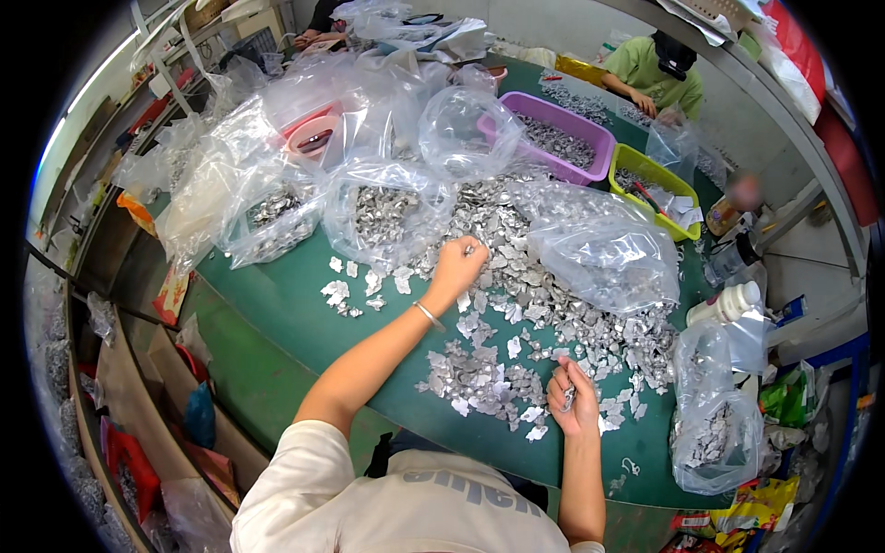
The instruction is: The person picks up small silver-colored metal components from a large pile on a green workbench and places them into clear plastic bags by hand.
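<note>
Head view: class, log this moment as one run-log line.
left hand: pinching small silver metal piece from pile | right hand: holding silver piece | surface: green table

Bare green tabletop [277, 304] lies open at centre left of the frame, and a narrower strip runs along the near edge at lower centre. The wide heap of small silver metal pieces [544, 295] fills the middle. Bulging clear plastic bags [369, 207] wall off the upper left; another clear bag [604, 249], a purple tub [590, 138] and a yellow-green tray [687, 194] block the upper right.
</note>
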Demonstrator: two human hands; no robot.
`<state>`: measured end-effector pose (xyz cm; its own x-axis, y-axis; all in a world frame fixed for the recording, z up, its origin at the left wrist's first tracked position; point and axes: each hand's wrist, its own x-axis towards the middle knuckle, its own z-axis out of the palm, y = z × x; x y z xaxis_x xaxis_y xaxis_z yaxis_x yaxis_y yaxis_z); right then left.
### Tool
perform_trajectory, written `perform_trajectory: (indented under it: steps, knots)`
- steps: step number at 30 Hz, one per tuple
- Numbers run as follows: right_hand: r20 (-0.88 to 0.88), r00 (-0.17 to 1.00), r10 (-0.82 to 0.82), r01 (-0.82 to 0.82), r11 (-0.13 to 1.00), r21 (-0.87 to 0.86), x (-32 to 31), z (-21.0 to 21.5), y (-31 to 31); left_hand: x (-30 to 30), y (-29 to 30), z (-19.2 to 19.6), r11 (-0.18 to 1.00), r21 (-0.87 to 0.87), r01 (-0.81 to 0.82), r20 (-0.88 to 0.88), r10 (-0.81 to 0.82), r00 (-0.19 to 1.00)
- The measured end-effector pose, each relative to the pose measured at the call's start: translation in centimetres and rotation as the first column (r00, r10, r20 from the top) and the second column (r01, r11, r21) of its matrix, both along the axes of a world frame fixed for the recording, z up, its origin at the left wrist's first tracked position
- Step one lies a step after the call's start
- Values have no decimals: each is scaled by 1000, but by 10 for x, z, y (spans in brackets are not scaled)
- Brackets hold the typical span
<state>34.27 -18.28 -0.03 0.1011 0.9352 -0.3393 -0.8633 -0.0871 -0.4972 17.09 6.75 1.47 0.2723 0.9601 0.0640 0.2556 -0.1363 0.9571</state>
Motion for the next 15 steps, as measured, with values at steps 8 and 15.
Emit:
perform_trajectory:
  steps: [8,15]
  knots:
    - [-46,999,24,-23,1000,20,-8,1,1,-39,-9,-9,805,-457,379,593,-42,804]
    - [-60,998,22,-22,1000,8,-10,-2,-3,-21,4,6,983,-170,70,311,-14,950]
